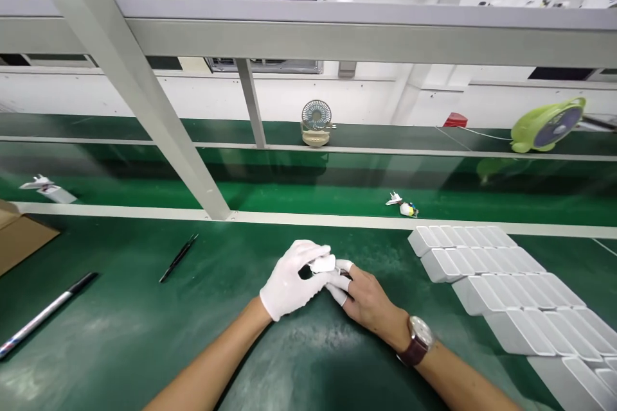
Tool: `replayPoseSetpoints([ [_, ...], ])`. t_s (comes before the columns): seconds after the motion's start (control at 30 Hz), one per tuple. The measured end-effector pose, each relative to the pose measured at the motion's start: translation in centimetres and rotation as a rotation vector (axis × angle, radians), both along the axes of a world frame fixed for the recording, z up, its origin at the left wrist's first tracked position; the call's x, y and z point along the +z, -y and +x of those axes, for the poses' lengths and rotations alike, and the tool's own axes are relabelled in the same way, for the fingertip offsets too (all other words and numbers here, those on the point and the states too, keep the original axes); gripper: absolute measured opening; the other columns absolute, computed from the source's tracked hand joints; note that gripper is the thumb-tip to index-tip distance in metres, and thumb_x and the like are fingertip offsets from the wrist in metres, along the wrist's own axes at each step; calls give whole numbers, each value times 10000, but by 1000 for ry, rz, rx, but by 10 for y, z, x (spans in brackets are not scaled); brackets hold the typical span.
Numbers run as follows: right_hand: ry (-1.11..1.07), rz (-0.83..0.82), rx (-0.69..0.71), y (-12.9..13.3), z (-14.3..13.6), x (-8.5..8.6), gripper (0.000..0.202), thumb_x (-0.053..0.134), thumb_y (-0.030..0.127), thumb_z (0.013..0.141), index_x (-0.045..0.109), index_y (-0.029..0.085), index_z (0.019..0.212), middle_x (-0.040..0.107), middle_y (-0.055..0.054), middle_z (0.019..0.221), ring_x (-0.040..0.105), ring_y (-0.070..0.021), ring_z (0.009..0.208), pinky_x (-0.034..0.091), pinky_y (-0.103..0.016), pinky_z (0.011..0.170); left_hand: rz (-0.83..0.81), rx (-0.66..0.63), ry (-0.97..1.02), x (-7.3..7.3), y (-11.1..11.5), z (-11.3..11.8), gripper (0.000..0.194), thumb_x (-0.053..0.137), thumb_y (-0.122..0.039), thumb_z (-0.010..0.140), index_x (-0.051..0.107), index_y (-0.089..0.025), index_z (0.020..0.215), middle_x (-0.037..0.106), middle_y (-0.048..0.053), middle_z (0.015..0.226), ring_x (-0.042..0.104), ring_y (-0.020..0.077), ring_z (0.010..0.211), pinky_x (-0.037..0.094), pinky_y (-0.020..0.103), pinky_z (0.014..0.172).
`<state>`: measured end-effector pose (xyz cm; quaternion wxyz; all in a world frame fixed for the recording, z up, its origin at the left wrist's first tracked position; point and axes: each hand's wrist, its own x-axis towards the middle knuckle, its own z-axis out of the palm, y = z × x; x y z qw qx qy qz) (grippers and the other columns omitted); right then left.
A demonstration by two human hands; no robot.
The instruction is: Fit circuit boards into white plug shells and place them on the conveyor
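Note:
My left hand [295,279], in a white glove, pinches a small white piece [322,264] between thumb and fingers above the green table. My right hand [365,295] wears white finger cots and a wristwatch. Its covered fingertips close on the right side of the same piece, touching the left hand's fingertips. Some dark detail shows between the right fingers, too small to make out. The underside of the piece is hidden by the fingers.
Rows of white boxes [520,292] stand on the right. Black tweezers [178,258], a long silver rod [45,316] and a cardboard box [22,237] lie left. Beyond the table's rail are small white assemblies [403,205], a small fan [316,122] and a green fan [547,125].

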<state>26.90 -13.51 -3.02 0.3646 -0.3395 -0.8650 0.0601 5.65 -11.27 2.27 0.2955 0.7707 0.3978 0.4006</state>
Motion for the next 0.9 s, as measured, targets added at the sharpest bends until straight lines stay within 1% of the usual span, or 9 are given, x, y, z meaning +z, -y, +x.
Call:
replayPoseSetpoints([
  [0.03, 1, 2, -7, 0, 0, -1, 287, 545, 169, 978, 618, 221, 1251, 626, -139, 1164, 683, -240, 987, 618, -389, 795, 18, 8, -10, -1, 0, 0, 381, 692, -199, 822, 673, -248, 1199, 665, 72, 1155, 614, 234, 1118, 514, 431, 998],
  [0.07, 1, -10, -9, 1, 0, -2, 304, 544, 175, 984, 602, 228, 1278, 625, -140, 1195, 679, -246, 1035, 615, -395, 831, 12, 13, -16, -1, -1, -1, 343, 668, -182, 833, 682, -241, 1170, 669, 68, 1132, 627, 225, 1090, 526, 417, 980],
  [0.17, -70, -86, -46, 3, 1, -4, 436, 570, 244, 991, 471, 234, 1415, 648, -125, 1231, 674, -248, 1112, 605, -403, 908, -84, 25, -32, -2, -4, -4, 382, 642, -134, 814, 657, -226, 1183, 655, 61, 1137, 649, 204, 1024, 552, 381, 930],
  [0.23, -123, -100, -89, 4, 2, -6, 527, 593, 282, 983, 394, 218, 1468, 670, -124, 1215, 691, -251, 1088, 615, -408, 896, -138, 17, -30, -3, -5, -6, 395, 628, -128, 811, 641, -220, 1195, 644, 60, 1137, 654, 198, 1003, 558, 367, 911],
  [0.27, -134, -86, -102, 4, 2, -6, 546, 602, 284, 978, 382, 211, 1473, 677, -126, 1208, 696, -254, 1079, 618, -411, 889, -155, 9, -22, -3, -5, -6, 394, 626, -132, 812, 637, -218, 1197, 639, 62, 1139, 655, 197, 999, 559, 364, 908],
  [0.47, -126, 9, -101, 4, 3, -4, 469, 639, 227, 949, 478, 214, 1389, 696, -119, 1195, 701, -243, 1086, 624, -386, 896, -186, -9, 27, -6, -6, -5, 369, 650, -178, 813, 647, -208, 1181, 638, 80, 1154, 658, 217, 1012, 551, 375, 918],
  [0.67, -78, 66, -108, 5, 2, -3, 570, 655, 165, 927, 412, 193, 1442, 679, -143, 1207, 683, -263, 1105, 625, -404, 891, -306, -29, 40, -9, -6, -4, 351, 653, -168, 809, 640, -205, 1158, 691, 59, 1094, 678, 205, 977, 549, 347, 902],
  [0.77, -90, 37, -86, 4, 1, -3, 565, 655, 139, 920, 419, 195, 1430, 658, -144, 1215, 668, -262, 1108, 615, -410, 901, -292, -17, 30, -9, -6, -3, 341, 648, -150, 796, 650, -204, 1133, 686, 56, 1101, 674, 201, 980, 544, 340, 901],
  [0.9, -139, -56, -28, 2, -3, 1, 500, 629, 137, 930, 453, 213, 1391, 631, -131, 1201, 643, -254, 1109, 593, -423, 924, -275, -15, 31, -10, -6, -4, 333, 651, -153, 788, 658, -207, 1117, 681, 57, 1103, 675, 198, 968, 548, 336, 893],
])
